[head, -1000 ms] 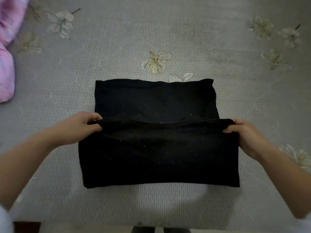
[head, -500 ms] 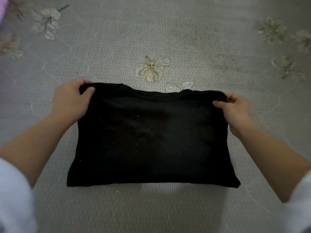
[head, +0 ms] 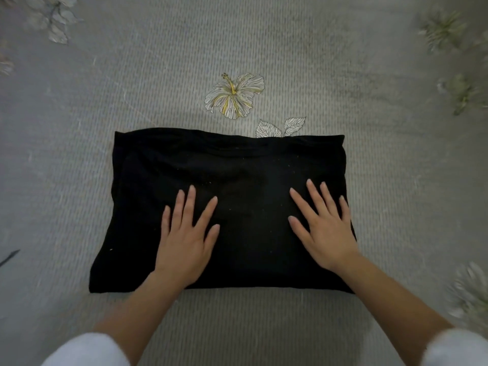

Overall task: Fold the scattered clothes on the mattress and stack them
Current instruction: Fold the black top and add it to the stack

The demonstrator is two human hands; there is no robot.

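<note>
A black garment lies folded into a flat rectangle in the middle of the grey mattress. My left hand rests flat on its lower left part, fingers straight and spread. My right hand lies flat on its right part, fingers spread, the little finger near the garment's right edge. Neither hand grips the cloth. No other clothes or stack appear in view.
The mattress cover is grey with printed flowers: a pale hibiscus just beyond the garment's far edge, more flowers at the right edge and top left. A thin dark object pokes in at the left edge.
Both hands brought the near fold up to the far edge, let go of the garment's corners, and now lie flat on top of it nearer to me.
</note>
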